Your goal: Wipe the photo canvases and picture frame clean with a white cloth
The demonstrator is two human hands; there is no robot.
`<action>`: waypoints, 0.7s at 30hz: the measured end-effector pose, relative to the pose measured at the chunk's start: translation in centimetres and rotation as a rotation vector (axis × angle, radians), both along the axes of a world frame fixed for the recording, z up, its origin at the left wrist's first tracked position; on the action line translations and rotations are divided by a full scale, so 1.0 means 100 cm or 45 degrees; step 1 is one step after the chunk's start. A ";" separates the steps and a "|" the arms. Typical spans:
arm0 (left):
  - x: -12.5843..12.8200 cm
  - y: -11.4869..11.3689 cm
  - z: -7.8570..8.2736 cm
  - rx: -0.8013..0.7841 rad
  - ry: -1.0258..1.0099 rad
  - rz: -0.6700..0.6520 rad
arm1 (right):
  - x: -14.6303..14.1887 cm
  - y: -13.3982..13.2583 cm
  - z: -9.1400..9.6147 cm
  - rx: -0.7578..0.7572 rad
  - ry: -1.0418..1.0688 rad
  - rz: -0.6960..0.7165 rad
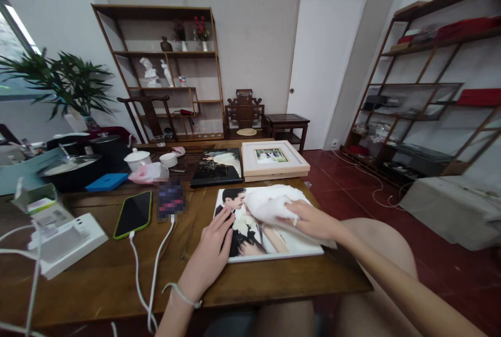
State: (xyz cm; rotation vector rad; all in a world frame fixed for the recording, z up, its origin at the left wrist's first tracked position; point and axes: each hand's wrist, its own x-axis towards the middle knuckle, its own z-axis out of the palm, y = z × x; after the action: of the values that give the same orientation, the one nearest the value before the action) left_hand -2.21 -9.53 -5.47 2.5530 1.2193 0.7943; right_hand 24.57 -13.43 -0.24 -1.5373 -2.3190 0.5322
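Observation:
A large photo print (274, 245) of a couple lies flat at the front right of the wooden table (97, 269). My left hand (213, 251) rests on the print's left edge, fingers stretched out flat. My right hand (309, 219) is closed on a white cloth (270, 204) and presses it onto the upper part of the print. The cloth covers part of the picture.
Behind the print lie a dark photo board (217, 167) and a white framed picture (272, 158). To the left are a phone in a green case (133, 213) with white cables, a white box (64, 240), pots, cups and a plant. Shelves stand along the walls.

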 end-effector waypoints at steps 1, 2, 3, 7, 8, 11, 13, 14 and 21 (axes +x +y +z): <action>0.000 0.000 0.000 0.004 -0.009 0.001 | 0.001 0.014 -0.001 0.030 -0.003 -0.015; 0.000 0.000 -0.001 0.007 -0.016 0.003 | 0.000 0.026 -0.001 0.058 -0.004 -0.028; 0.000 0.000 -0.001 0.008 -0.022 0.005 | -0.001 0.035 0.000 0.084 -0.007 -0.038; 0.000 0.000 -0.003 0.010 -0.024 0.004 | -0.012 0.043 0.001 0.175 -0.051 -0.026; 0.000 0.000 -0.003 0.007 -0.020 0.005 | -0.015 0.037 0.000 0.197 -0.065 0.000; 0.001 0.000 -0.003 -0.002 -0.018 0.014 | -0.027 0.004 0.000 0.200 -0.091 0.082; 0.001 0.000 -0.002 -0.013 -0.018 0.009 | -0.036 -0.028 0.004 0.128 -0.105 0.110; 0.002 0.000 -0.001 -0.018 -0.019 0.005 | -0.041 -0.044 0.006 0.082 -0.116 0.122; 0.002 0.000 0.000 -0.027 -0.044 0.003 | -0.059 -0.087 0.012 0.047 -0.114 0.367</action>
State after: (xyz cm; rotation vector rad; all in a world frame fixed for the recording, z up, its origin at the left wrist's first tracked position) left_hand -2.02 -9.58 -5.47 2.5107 1.2140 0.8185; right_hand 18.69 -22.17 0.92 -1.2402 -2.6233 0.4934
